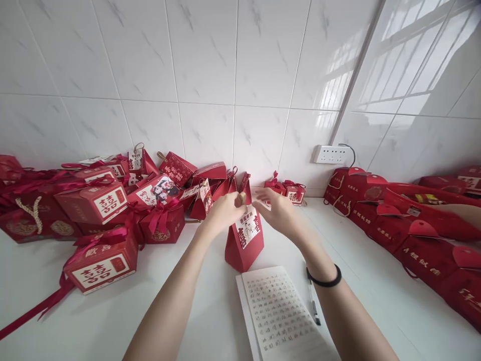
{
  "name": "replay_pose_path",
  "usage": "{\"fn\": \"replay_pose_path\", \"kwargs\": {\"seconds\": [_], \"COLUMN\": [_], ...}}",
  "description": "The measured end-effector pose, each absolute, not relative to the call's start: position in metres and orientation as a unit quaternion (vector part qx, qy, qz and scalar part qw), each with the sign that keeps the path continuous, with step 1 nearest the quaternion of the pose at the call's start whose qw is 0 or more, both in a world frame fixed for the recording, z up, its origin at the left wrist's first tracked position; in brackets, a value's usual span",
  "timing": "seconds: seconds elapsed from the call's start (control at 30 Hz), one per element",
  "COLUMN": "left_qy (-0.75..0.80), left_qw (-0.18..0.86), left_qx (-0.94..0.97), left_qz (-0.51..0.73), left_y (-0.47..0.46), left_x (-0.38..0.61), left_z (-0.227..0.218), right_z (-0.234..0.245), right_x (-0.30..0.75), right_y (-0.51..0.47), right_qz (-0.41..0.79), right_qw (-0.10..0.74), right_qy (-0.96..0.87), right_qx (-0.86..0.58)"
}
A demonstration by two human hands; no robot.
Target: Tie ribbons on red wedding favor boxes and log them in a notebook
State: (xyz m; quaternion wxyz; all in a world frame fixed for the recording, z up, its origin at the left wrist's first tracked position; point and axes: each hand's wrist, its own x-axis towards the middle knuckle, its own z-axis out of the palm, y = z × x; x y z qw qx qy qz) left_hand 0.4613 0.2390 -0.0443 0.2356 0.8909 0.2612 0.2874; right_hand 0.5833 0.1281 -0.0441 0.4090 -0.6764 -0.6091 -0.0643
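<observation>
A tall red gift box point(245, 245) with a tapered top stands upright on the white table, a white label with figures and red characters on its front. At its peak my left hand point(229, 209) is closed, with a gold ribbon loop point(242, 198) by its fingertips. Just right of the peak, my right hand point(276, 206) has its fingers bent and apart, and I see nothing held in them. A black band circles my right wrist. Right in front of the box lies a handwritten notepad point(278, 301), with a pen point(313, 298) along its right side.
Red gift boxes point(99, 260) with ribbons are heaped at the left. Two small red boxes point(295, 193) stand by the tiled wall. Red bags point(423, 255) line the right, where another person's hand point(468, 215) reaches in from the edge. A power strip point(330, 154) is on the wall.
</observation>
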Motion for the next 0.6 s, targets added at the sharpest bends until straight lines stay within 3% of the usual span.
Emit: {"fn": "replay_pose_path", "kwargs": {"seconds": [0.13,0.2,0.43,0.6], "left_qy": [0.343,0.342,0.285,0.175], "left_qw": [0.173,0.17,0.069,0.204], "left_qx": [0.855,0.841,0.842,0.876], "left_qz": [0.349,0.384,0.452,0.4], "left_y": [0.233,0.226,0.211,0.217], "left_x": [0.461,0.461,0.453,0.445], "left_z": [-0.037,-0.032,-0.022,-0.018], "right_z": [-0.046,-0.046,-0.04,-0.032], "right_x": [0.567,0.558,0.559,0.578], "right_y": [0.118,0.118,0.123,0.113], "right_qz": [-0.003,0.006,-0.051,0.005], "right_qw": [0.29,0.275,0.337,0.357], "right_qy": [-0.618,-0.624,-0.622,-0.629], "right_qx": [-0.73,-0.732,-0.705,-0.691]}}
